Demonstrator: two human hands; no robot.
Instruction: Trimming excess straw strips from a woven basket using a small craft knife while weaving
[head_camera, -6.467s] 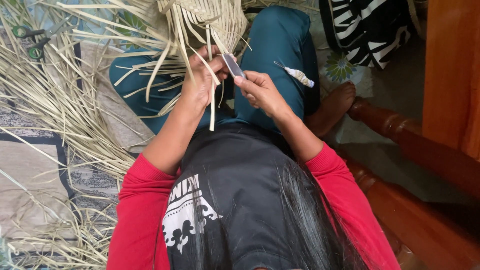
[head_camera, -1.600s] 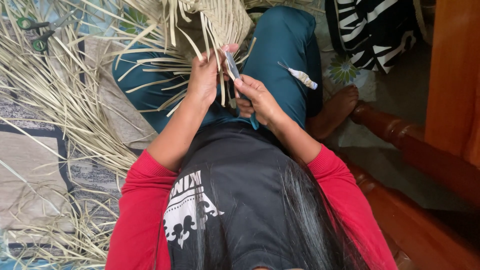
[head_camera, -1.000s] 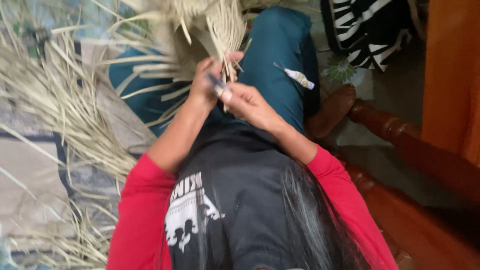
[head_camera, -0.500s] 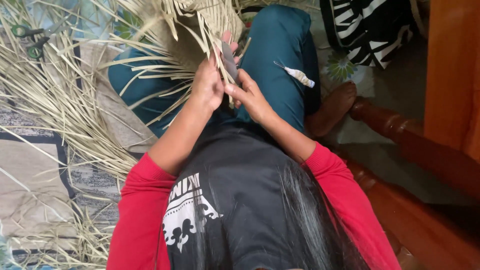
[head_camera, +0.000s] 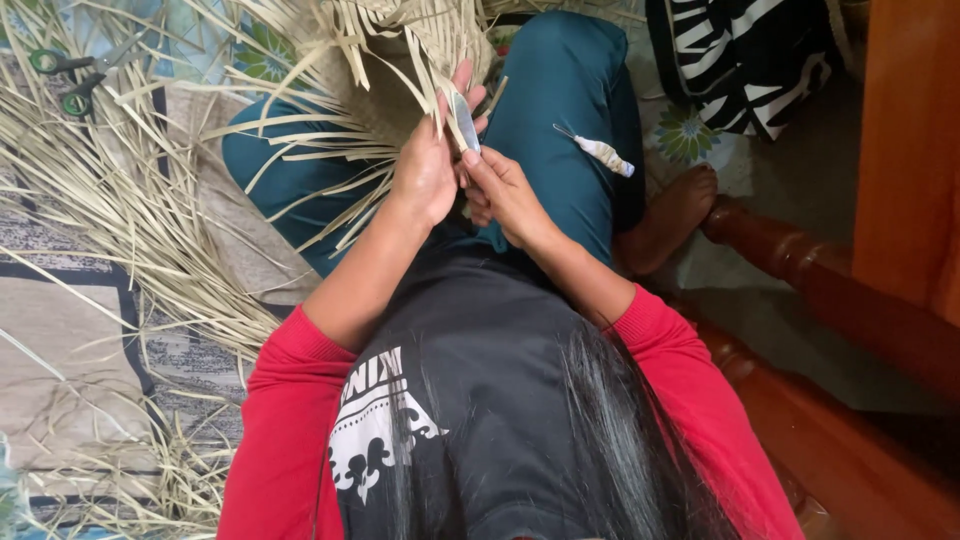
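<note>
Pale woven straw piece with loose splayed strands (head_camera: 400, 60) sits on the lap, over the teal trouser legs (head_camera: 570, 100). Left hand (head_camera: 425, 170) grip is closed on strands at its near edge. Right hand (head_camera: 500, 185) grip is pinched around a small flat grey blade (head_camera: 466, 120), held upright against the strands; the hands are touching. White cloth-wrapped tool (head_camera: 600, 152) lies on the right thigh. Green-handled scissors (head_camera: 75, 85) sit top left among loose straw (head_camera: 120, 230) on the floor mat (head_camera: 60, 340).
</note>
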